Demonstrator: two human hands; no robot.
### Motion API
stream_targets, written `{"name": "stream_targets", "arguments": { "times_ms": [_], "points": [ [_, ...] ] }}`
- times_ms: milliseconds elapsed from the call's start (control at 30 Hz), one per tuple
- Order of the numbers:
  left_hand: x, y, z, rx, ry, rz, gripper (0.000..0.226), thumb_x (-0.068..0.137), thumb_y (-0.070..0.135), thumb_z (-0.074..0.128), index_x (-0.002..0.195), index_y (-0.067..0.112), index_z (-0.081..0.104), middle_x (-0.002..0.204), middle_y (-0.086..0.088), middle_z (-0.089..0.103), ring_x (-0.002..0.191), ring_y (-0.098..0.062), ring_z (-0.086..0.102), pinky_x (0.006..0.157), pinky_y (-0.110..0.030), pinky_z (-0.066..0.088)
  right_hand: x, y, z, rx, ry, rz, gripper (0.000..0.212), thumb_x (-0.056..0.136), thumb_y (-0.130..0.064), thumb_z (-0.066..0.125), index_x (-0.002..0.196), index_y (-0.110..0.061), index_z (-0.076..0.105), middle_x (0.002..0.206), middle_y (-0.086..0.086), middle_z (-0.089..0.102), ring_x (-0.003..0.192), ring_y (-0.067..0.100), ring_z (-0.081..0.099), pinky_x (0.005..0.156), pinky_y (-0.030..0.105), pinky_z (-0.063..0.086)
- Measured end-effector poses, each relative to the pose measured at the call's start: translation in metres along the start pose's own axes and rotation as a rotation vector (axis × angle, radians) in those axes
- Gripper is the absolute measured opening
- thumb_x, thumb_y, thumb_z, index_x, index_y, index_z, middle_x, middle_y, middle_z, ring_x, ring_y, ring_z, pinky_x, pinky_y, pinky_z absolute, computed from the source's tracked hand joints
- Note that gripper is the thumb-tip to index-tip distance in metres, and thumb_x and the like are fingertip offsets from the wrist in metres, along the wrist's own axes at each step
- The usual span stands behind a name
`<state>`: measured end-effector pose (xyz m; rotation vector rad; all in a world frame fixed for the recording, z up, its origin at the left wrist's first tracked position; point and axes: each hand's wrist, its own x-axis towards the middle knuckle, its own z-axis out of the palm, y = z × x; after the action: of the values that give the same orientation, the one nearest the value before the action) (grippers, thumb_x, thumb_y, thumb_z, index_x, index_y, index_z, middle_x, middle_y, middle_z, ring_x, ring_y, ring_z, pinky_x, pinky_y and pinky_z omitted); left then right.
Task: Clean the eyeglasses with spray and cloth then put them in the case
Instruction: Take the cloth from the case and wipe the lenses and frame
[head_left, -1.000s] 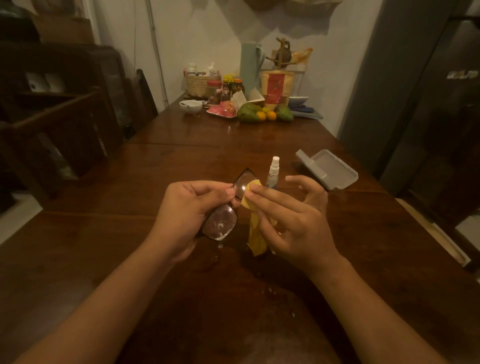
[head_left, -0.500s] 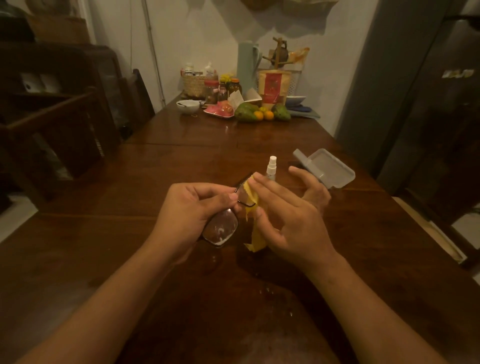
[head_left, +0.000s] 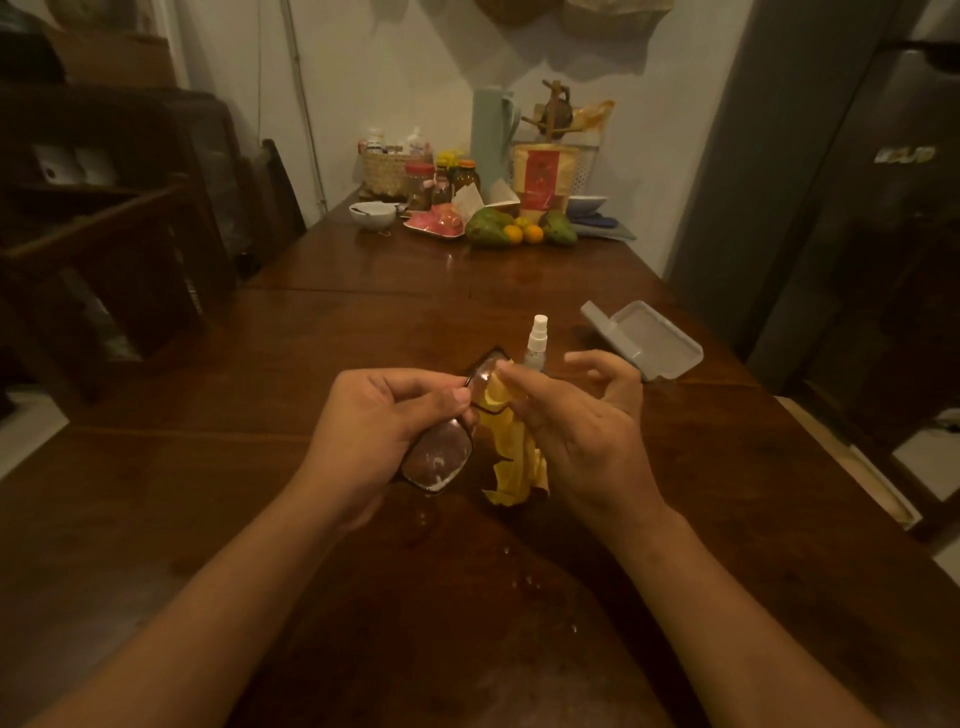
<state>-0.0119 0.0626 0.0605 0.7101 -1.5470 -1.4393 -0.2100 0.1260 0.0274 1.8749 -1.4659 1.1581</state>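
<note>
Head view: gripping eyeglasses (head_left: 439, 460) in left hand (head_left: 374, 431), pinching cloth (head_left: 514, 462) with right hand (head_left: 587, 441); just rubbed along far lens (head_left: 483, 370); wiping unfinished.

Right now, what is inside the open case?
Nothing shows inside the glasses case: its open tray looks bare. The right hand may hide its near corner. The eyeglasses are in the left hand.

Small spray (head_left: 536, 345): clear bottle, white nozzle, upright, capless.
Pair of glasses (head_left: 439, 457): dark frame, near lens smeared white; held tilted in the left hand (head_left: 374, 431), just left of the spray and nearer.
Yellow cloth (head_left: 511, 457): crumpled, pinched by the right hand (head_left: 587, 436) against the far lens, tail hanging, in front of the spray.
Grey case (head_left: 649, 345): lying open, right of the spray, apart.
</note>
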Motion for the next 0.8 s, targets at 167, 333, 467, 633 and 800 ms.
{"name": "stream_targets", "arguments": {
  "times_ms": [167,333,467,633,800],
  "points": [
    [0.000,-0.001,-0.001,-0.028,-0.021,-0.011,0.010,0.085,0.012,0.072,0.090,0.013,0.080,0.087,-0.012,0.077,0.082,-0.024,0.075,0.066,-0.024,0.056,-0.001,-0.006,0.002,0.037,-0.073,-0.054,0.032,0.098,-0.032,0.060,0.128,-0.023,0.069,0.133,-0.007,0.065,0.127,0.034,0.052,0.096,0.042,0.034],
    [0.001,0.000,-0.002,-0.078,-0.004,-0.024,0.010,0.083,0.011,0.073,0.090,0.008,0.080,0.085,-0.015,0.077,0.077,-0.022,0.075,0.063,-0.023,0.056,0.000,-0.001,0.000,-0.011,-0.069,-0.070,0.035,0.098,-0.032,0.062,0.133,-0.027,0.065,0.140,-0.010,0.060,0.127,0.033,0.049,0.093,0.050,0.038],
    [0.000,-0.001,0.001,-0.057,-0.015,-0.037,0.011,0.084,0.013,0.074,0.092,0.008,0.080,0.087,-0.017,0.077,0.082,-0.027,0.075,0.068,-0.026,0.056,0.000,0.001,0.002,-0.031,-0.041,0.008,0.034,0.099,-0.033,0.059,0.131,-0.025,0.067,0.138,-0.010,0.061,0.128,0.034,0.048,0.094,0.045,0.036],
    [0.000,0.001,-0.002,-0.057,-0.021,-0.020,0.011,0.084,0.014,0.073,0.091,0.007,0.079,0.088,-0.017,0.077,0.083,-0.026,0.075,0.066,-0.026,0.057,0.001,-0.009,0.005,0.045,-0.050,-0.064,0.035,0.098,-0.031,0.060,0.132,-0.022,0.065,0.140,-0.007,0.059,0.124,0.029,0.044,0.090,0.041,0.040],
    [0.001,0.000,-0.002,-0.052,-0.017,-0.029,0.011,0.083,0.011,0.074,0.091,0.007,0.079,0.085,-0.018,0.076,0.077,-0.024,0.074,0.066,-0.026,0.056,0.002,0.001,-0.003,-0.001,-0.041,-0.040,0.032,0.097,-0.029,0.061,0.127,-0.023,0.070,0.132,-0.009,0.065,0.124,0.032,0.051,0.091,0.043,0.037]
  ]
}}
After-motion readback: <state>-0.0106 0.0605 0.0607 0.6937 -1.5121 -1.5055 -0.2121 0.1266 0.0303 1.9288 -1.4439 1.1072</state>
